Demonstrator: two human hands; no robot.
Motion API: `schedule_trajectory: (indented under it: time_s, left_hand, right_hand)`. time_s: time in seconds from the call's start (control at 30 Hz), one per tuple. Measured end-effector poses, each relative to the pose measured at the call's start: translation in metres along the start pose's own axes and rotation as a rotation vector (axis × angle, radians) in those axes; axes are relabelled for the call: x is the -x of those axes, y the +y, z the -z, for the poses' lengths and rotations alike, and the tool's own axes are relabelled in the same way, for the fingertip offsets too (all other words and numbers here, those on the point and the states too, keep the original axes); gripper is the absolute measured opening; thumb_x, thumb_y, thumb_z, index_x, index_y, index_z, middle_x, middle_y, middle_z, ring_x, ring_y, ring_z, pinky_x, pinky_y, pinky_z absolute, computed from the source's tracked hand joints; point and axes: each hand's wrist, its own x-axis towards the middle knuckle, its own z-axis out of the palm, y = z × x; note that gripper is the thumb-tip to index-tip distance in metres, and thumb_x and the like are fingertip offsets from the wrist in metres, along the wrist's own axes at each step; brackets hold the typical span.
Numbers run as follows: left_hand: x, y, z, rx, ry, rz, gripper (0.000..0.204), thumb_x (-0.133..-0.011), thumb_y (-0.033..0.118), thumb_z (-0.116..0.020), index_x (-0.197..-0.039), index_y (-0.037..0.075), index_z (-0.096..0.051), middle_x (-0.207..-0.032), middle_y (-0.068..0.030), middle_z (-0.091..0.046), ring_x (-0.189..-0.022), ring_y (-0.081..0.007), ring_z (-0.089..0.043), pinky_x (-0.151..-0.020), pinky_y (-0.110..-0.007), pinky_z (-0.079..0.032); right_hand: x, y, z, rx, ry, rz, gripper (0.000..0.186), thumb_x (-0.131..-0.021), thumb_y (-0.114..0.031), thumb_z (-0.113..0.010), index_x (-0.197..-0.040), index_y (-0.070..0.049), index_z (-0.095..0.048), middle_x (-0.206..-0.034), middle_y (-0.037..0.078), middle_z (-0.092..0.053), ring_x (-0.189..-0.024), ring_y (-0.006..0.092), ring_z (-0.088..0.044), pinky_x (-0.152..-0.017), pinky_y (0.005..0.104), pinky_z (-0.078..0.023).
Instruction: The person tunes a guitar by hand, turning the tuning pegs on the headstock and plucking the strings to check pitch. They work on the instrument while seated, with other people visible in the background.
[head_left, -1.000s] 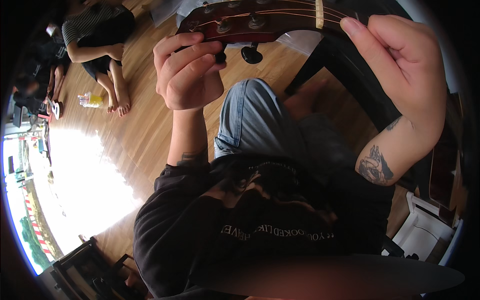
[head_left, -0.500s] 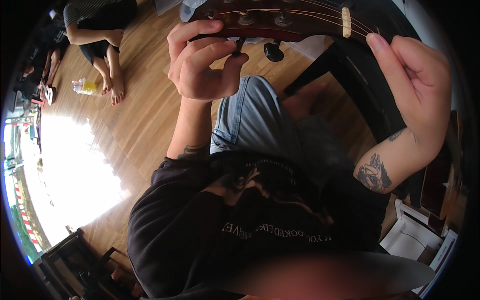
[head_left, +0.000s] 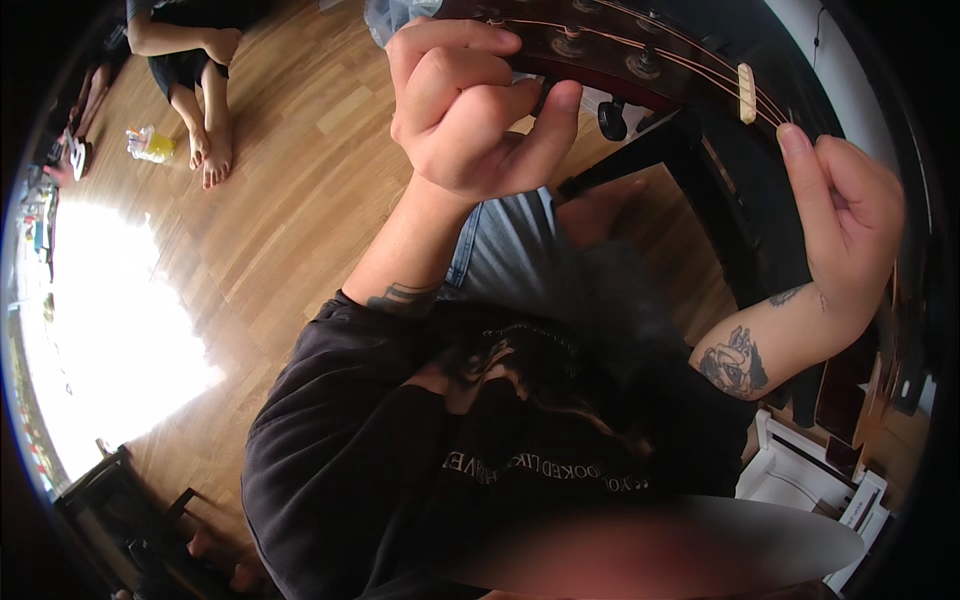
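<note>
The dark reddish-brown headstock (head_left: 590,65) of a guitar lies across the top, with metal tuning posts and copper-coloured strings (head_left: 705,70) running over a pale nut (head_left: 746,93). My left hand (head_left: 460,115) is curled at the headstock's near edge, thumb and fingers closed around a tuning peg mostly hidden by them. Beside it a black tuning peg (head_left: 612,120) sticks out untouched. Past the nut, my right hand (head_left: 850,205) is closed, thumb tip and index finger pinching a string.
Another person's bare feet (head_left: 215,150) rest on the wooden floor (head_left: 300,190) at the far left, beside a cup of yellow drink (head_left: 152,145). A black frame (head_left: 700,180) stands beyond my jeans (head_left: 505,245). White furniture (head_left: 790,465) is at lower right, dark furniture (head_left: 120,520) at lower left.
In the view, the headstock and both hands have shifted right and down. My left thumb has stretched out farther along the peg; my right hand keeps its pinch.
</note>
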Motion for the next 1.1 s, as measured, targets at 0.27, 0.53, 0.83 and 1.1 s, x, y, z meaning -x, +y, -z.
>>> schedule_trajectory:
  time_s: [0.27,0.53,0.83,1.1]
  left_hand:
    - [-0.019,-0.013,0.025,0.149,-0.235,-0.107,0.039,-0.057,0.005,-0.09,-0.095,0.012,-0.084,-0.081,-0.0052,-0.065,-0.094,-0.0265,-0.068,-0.078,-0.037,-0.056]
    - [-0.014,-0.005,0.002,0.137,-0.041,-0.013,0.032,-0.066,0.004,-0.096,-0.076,0.009,-0.066,-0.087,-0.0057,-0.061,-0.089,-0.0249,-0.065,-0.072,-0.034,-0.054]
    - [-0.008,0.004,0.002,0.059,-0.063,0.136,0.026,-0.076,-0.008,-0.082,-0.083,0.005,-0.06,-0.091,-0.0099,-0.065,-0.078,-0.018,-0.06,-0.067,-0.027,-0.05]
    - [-0.025,-0.003,0.015,0.195,-0.186,-0.003,0.031,-0.077,-0.015,-0.075,-0.1,0.003,-0.065,-0.096,-0.0136,-0.073,-0.08,-0.0211,-0.064,-0.074,-0.031,-0.055]
  right_hand:
    - [0.001,-0.001,-0.002,0.003,0.012,0.012,0.039,-0.097,-0.001,-0.076,-0.067,0.003,-0.051,-0.059,0.001,-0.035,-0.053,0.0094,-0.026,-0.051,0.0314,-0.018]
    - [-0.003,-0.003,-0.002,0.029,0.008,0.014,0.039,-0.097,0.0,-0.076,-0.067,0.003,-0.051,-0.059,0.002,-0.035,-0.053,0.0101,-0.027,-0.051,0.0319,-0.018]
    - [-0.003,-0.003,-0.003,0.013,0.022,0.028,0.041,-0.097,-0.002,-0.076,-0.066,0.002,-0.05,-0.058,0.003,-0.034,-0.052,0.011,-0.027,-0.051,0.0328,-0.019]
    - [-0.003,-0.001,-0.005,-0.004,0.027,0.048,0.042,-0.098,-0.003,-0.075,-0.066,0.002,-0.048,-0.058,0.004,-0.033,-0.051,0.0126,-0.027,-0.05,0.0337,-0.02]
